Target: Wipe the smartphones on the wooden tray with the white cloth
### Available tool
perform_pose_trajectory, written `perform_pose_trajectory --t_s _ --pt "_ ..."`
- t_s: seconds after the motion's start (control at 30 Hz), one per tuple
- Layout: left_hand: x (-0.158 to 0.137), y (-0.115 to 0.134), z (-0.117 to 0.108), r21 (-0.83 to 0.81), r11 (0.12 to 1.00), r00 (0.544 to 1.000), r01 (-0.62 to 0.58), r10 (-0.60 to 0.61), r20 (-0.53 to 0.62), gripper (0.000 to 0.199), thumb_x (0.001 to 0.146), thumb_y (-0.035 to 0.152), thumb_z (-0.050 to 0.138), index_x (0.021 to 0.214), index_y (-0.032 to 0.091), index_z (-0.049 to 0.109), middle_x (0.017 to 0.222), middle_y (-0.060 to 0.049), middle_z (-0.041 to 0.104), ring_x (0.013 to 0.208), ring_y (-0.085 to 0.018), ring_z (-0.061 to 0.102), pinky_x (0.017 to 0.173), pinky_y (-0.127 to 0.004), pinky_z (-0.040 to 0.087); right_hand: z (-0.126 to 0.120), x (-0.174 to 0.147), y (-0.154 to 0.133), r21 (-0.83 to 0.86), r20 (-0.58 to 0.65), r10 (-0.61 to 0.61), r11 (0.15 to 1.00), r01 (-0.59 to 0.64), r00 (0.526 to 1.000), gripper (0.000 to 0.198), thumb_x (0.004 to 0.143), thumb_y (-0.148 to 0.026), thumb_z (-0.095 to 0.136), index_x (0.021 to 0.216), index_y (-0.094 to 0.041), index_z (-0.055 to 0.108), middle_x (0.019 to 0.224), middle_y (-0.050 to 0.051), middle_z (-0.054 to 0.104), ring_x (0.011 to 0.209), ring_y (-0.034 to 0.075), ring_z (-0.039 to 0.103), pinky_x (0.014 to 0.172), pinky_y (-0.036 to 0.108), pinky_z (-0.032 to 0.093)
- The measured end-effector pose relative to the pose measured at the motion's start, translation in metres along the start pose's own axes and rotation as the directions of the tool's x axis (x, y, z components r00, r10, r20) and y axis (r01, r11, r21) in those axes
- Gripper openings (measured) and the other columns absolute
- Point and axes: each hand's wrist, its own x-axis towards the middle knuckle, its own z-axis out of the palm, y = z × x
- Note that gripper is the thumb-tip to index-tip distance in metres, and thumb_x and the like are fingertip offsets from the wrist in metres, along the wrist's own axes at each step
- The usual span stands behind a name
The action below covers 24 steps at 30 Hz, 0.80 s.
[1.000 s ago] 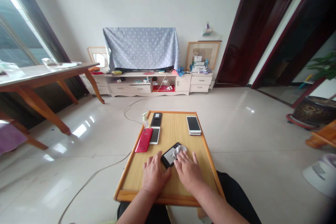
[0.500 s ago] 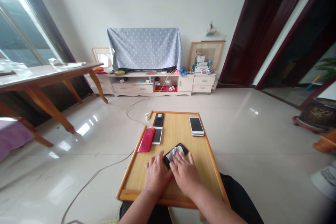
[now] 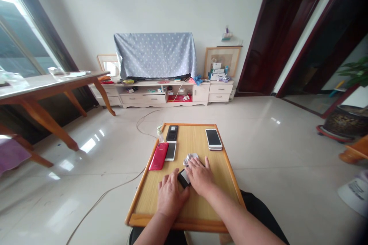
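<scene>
A black smartphone (image 3: 184, 178) lies at an angle on the small wooden table, partly hidden beneath my right hand. My left hand (image 3: 170, 192) grips its near left end, fingertips at one edge and thumb at the other. Under the fingertips of my right hand (image 3: 200, 176) is a crumpled white wipe (image 3: 190, 159), pressed down at the phone's far edge. Those fingers are nearly straight and close together, with the thumb hidden.
On the table (image 3: 201, 210) are a red phone (image 3: 158, 157), a white phone (image 3: 170, 151), a black phone back (image 3: 172, 133), a pump bottle (image 3: 160, 134) and stacked white phones (image 3: 213, 138). A cable (image 3: 106, 193) runs over the floor.
My right hand has pushed the wipe from the middle of the phone's face to its far edge. My left hand stays at the near left end. The view has shifted slightly.
</scene>
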Motion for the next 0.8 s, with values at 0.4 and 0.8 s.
perform_pose_trajectory --t_s 0.4,0.8 --pt "0.0 0.006 -0.013 -0.017 0.999 0.999 0.027 -0.026 0.044 0.064 0.077 0.04 0.063 0.137 0.024 0.047 0.13 -0.007 0.064 0.124 -0.026 0.051 0.099 -0.038 0.034 0.011 -0.046 0.037 -0.017 -0.061 0.03 0.999 -0.031 0.998 0.05 0.103 -0.032 0.03 0.146 -0.017 0.05 0.151 0.011 0.047 0.143 0.026 0.039 0.121 0.051 0.022" --pt "-0.001 0.006 -0.011 -0.015 1.0 0.999 0.02 -0.019 0.037 0.062 0.079 0.041 0.062 0.136 0.026 0.047 0.129 -0.007 0.064 0.123 -0.026 0.051 0.098 -0.038 0.034 -0.013 -0.05 0.052 0.927 0.016 0.453 0.327 -0.183 0.891 0.048 0.085 -0.055 0.061 0.115 -0.018 0.068 0.112 0.01 0.075 0.107 0.028 0.069 0.092 0.041 0.053"
